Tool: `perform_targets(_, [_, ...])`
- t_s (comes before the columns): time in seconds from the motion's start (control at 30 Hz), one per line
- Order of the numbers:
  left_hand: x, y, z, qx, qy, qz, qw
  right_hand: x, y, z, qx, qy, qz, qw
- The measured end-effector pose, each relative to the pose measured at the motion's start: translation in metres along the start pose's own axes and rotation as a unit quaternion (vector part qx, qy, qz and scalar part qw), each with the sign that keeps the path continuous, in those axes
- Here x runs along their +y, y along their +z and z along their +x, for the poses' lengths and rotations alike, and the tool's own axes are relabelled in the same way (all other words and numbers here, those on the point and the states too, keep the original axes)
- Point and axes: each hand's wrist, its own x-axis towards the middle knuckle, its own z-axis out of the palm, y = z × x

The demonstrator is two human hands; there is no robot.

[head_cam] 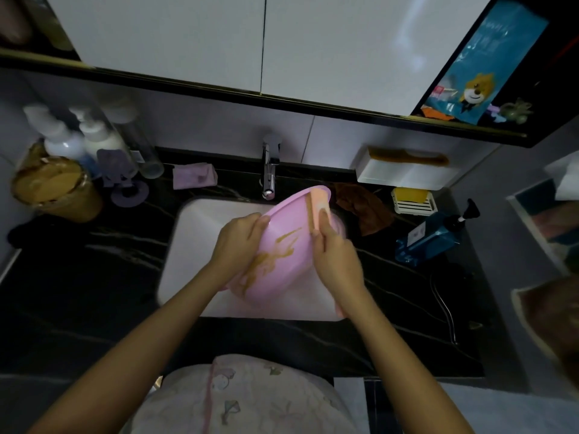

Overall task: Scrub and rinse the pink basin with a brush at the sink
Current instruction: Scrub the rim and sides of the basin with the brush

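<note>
Basin (291, 258) tilted over sink (194, 242); left hand (239, 242) fingers curled on rim, right hand (335, 261) fingers gripping brush (317, 208) inside it.

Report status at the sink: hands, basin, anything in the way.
Left hand grips pink basin rim, tilted over sink. Right hand holds brush inside it; brown streaks showing. Nothing in the way.

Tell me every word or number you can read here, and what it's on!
Nothing here is clear enough to read.
Blue cartoon-dog packet on the dark shelf: pale lettering, blurred.
Blue plastic pump bottle: white label, too small.
Clear plastic bottle: small label, blurred.
</note>
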Motion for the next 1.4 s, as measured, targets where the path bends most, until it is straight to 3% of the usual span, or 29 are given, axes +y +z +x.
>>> perform_targets(0.1, [-0.001,-0.004,0.017,-0.030,-0.014,-0.026,0.999,0.001,0.003,-0.024,-0.042,-0.080,-0.071,0.993])
perform_targets(0.27, [0.003,0.000,0.028,-0.074,-0.014,-0.037,0.996,0.035,-0.018,0.018,0.004,0.030,-0.035,0.999])
perform_targets(0.4, [-0.008,-0.006,0.033,-0.059,-0.026,-0.045,0.997,0.025,0.004,-0.018,-0.029,-0.129,-0.090,0.987])
perform_targets(0.43, [-0.010,-0.007,0.034,-0.060,-0.025,-0.049,0.997,0.033,0.000,-0.013,-0.016,-0.129,-0.111,0.985])
perform_targets(0.53, [-0.006,-0.006,0.035,-0.063,-0.022,-0.045,0.997,0.054,-0.019,0.025,-0.011,-0.005,-0.050,0.999])
perform_targets(0.57, [-0.003,-0.005,0.035,-0.062,-0.023,-0.045,0.997,0.051,-0.020,0.027,-0.009,-0.002,-0.024,1.000])
perform_targets(0.63, [-0.003,-0.004,0.034,-0.054,-0.024,-0.043,0.997,0.035,-0.010,0.012,-0.025,-0.073,-0.018,0.997])
perform_targets(0.73, [-0.010,-0.008,0.034,-0.051,-0.033,-0.044,0.997,0.039,-0.005,-0.013,-0.037,-0.214,-0.100,0.971])
perform_targets(0.8, [-0.009,-0.007,0.036,-0.058,-0.031,-0.042,0.997,0.056,-0.016,0.007,-0.022,-0.144,-0.096,0.985])
perform_targets(0.87, [-0.008,-0.006,0.039,-0.061,-0.029,-0.032,0.997,0.055,-0.025,0.032,-0.030,-0.033,-0.019,0.999])
perform_targets(0.9, [-0.009,-0.005,0.040,-0.061,-0.030,-0.027,0.997,0.044,-0.022,0.035,-0.027,-0.029,0.013,0.999])
perform_targets(0.97, [-0.012,-0.008,0.040,-0.055,-0.041,-0.026,0.997,0.016,-0.007,0.017,-0.048,-0.091,-0.001,0.995])
perform_targets(1.07, [-0.015,-0.014,0.043,-0.057,-0.048,-0.035,0.997,0.015,0.004,-0.024,-0.023,-0.244,-0.106,0.964])
perform_targets(1.13, [-0.009,-0.012,0.044,-0.069,-0.039,-0.033,0.996,0.031,-0.006,-0.013,0.000,-0.198,-0.125,0.972])
perform_targets(1.2, [-0.001,-0.007,0.044,-0.074,-0.033,-0.028,0.996,0.033,-0.013,0.016,-0.011,-0.085,-0.066,0.994])
perform_targets(1.27, [-0.002,-0.007,0.043,-0.070,-0.033,-0.019,0.997,0.011,-0.007,0.023,0.017,-0.047,-0.022,0.998])
perform_targets(1.4, [-0.027,-0.022,0.041,-0.042,-0.057,-0.049,0.996,0.003,0.009,-0.024,-0.047,-0.190,-0.068,0.978])
